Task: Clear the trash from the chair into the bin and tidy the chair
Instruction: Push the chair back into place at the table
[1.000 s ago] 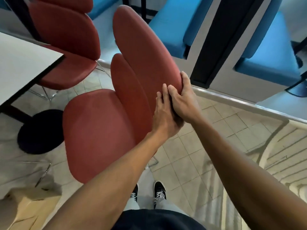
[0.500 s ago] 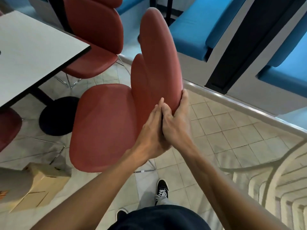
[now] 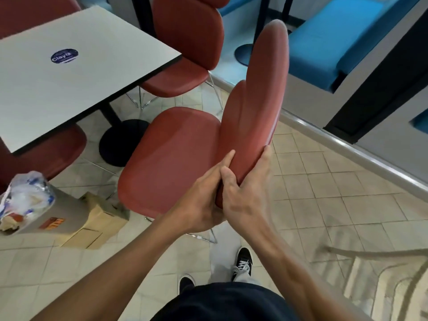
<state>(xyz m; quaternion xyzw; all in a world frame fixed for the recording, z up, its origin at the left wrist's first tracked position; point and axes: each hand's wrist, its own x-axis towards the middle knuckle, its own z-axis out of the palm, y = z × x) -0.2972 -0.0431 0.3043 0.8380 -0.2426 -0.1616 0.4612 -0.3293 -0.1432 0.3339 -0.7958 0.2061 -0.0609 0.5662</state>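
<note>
Both hands, left hand (image 3: 203, 200) & right hand (image 3: 243, 193), grip smooth red chair (image 3: 171, 158) backrest edge.

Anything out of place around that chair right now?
The bin lies tipped on the floor, left of the red chair, trash bulging from its mouth, with flattened cardboard beside it. Both the left hand and right hand grip the backrest.

One head-worn wide-angle view looked steeply down and forward, close over the chair (image 3: 171, 158), with the floor (image 3: 324, 193) at lower right.
</note>
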